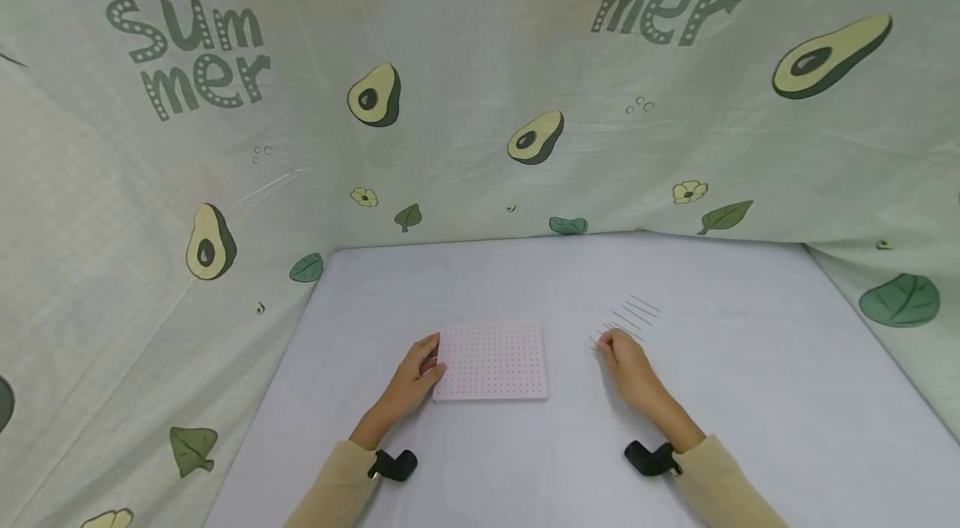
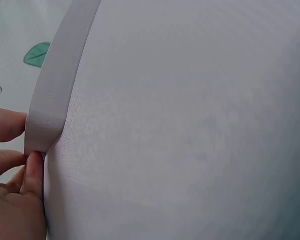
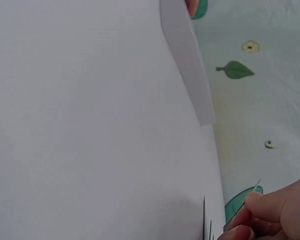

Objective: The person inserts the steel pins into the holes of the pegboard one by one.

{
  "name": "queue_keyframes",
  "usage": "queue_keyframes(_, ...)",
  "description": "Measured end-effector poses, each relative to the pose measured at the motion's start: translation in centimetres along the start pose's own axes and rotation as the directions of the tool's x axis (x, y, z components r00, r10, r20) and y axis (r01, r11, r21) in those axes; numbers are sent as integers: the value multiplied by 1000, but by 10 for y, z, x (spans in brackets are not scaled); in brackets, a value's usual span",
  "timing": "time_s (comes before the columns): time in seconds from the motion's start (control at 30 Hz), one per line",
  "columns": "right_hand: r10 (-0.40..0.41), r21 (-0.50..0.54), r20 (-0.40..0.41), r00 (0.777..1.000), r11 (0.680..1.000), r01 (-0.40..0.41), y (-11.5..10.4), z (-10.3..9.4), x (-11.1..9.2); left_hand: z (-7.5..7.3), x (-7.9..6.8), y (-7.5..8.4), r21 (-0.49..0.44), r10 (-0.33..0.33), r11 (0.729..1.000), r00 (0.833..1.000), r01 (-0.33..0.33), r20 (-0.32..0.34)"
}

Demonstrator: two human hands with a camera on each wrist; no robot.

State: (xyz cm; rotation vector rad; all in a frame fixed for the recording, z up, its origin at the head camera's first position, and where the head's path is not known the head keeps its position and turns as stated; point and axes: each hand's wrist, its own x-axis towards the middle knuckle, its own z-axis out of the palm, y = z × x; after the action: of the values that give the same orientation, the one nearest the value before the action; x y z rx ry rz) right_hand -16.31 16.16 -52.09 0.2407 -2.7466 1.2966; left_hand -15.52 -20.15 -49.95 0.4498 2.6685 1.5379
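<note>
A pale pink board with rows of small holes lies flat on the table. At its left edge, my left hand holds it between thumb and fingers. The left wrist view has the board's side close up, fingertips against its end. To the right of the board, my right hand pinches a thin metal needle between thumb and fingertips. Several similar needles lie side by side on the table just beyond that hand; a few upright-looking ones show at the bottom of the right wrist view.
The table has a white cover. Behind it and along both sides hangs a pale green cloth printed with avocados and leaves. A black wrist device sits at the left cuff, another black device at the right.
</note>
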Motion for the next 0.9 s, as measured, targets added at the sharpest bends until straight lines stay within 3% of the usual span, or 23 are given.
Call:
queue_keyframes(0.53, 5, 278, 48, 999, 960, -19, -2, 3, 15, 0, -2, -1, 14, -1, 1000, 1000, 2, -23)
queue_keyframes(0.9, -35, 355, 40, 999, 935, 18, -8, 11, 27, 1, 0, -2, 17, 0, 1000, 1000, 0, -16)
